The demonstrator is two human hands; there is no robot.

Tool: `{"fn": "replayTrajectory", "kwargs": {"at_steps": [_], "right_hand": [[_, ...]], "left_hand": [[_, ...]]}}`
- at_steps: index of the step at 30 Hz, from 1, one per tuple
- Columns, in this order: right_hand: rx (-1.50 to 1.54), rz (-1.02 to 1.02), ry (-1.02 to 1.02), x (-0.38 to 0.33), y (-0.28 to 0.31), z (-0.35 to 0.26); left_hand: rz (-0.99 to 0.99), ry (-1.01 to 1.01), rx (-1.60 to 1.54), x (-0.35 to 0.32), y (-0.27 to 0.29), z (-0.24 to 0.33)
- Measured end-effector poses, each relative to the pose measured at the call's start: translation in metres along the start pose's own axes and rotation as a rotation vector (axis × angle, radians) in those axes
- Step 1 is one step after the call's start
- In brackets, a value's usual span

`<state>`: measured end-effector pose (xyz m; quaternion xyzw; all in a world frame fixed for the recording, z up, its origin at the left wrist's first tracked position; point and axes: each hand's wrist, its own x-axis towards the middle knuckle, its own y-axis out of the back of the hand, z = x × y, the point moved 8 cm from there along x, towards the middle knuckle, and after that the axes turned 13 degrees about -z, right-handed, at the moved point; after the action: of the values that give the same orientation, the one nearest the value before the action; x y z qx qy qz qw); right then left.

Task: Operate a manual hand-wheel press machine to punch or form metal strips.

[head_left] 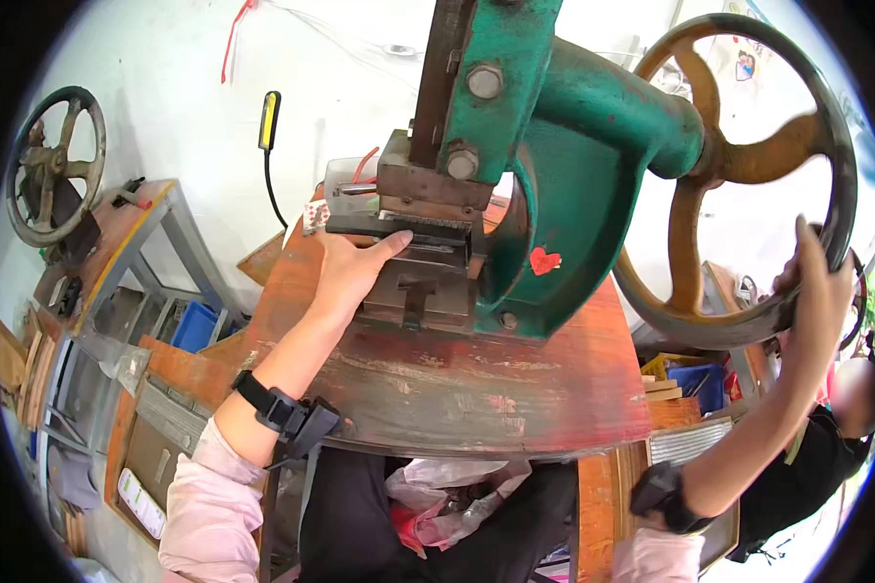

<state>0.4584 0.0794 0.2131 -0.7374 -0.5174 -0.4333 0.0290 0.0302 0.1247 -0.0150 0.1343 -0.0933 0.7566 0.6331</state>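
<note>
A green hand press point(583, 209) with bare bolts stands on a worn wooden bench top point(437, 398). My left hand point(345, 272) is closed on a dark flat bar point(355, 224), its thumb lying along the front edge. The bar sits under the press ram point(428, 185), above a slotted steel base block point(418, 299); its right end is among the tooling, and I cannot tell what it touches there. My right hand point(815, 272) wraps round the rim of the large handwheel point(690, 325) at its lower right. Some of its fingers are hidden behind the rim.
Another machine with a handwheel point(60, 160) stands on a side bench at the left. A phone point(142, 502) lies in an open drawer. Blue bins point(194, 325) sit below bench height. At the lower right, a person in black point(797, 486) is close to my right arm.
</note>
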Motion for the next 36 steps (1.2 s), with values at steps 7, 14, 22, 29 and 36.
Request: {"fn": "replayTrajectory", "kwargs": {"at_steps": [7,14,22,29,36], "right_hand": [[-0.527,-0.149,0.101,0.120,0.008,-0.075],[-0.902,-0.123,0.034,0.157,-0.001,-0.082],[-0.820,-0.031,0.143,0.139,0.003,-0.108],[-0.767,0.045,0.186,0.145,-0.001,-0.089],[-0.798,-0.102,0.024,0.139,0.005,-0.083]], "left_hand": [[0.193,-0.073,0.823,-0.014,0.011,0.037],[-0.051,-0.458,0.977,-0.113,0.012,0.058],[-0.093,-0.644,1.127,-0.106,-0.012,0.075],[-0.226,-0.545,1.307,0.008,-0.075,0.055],[-0.149,-0.634,1.392,-0.022,-0.080,0.066]]}}
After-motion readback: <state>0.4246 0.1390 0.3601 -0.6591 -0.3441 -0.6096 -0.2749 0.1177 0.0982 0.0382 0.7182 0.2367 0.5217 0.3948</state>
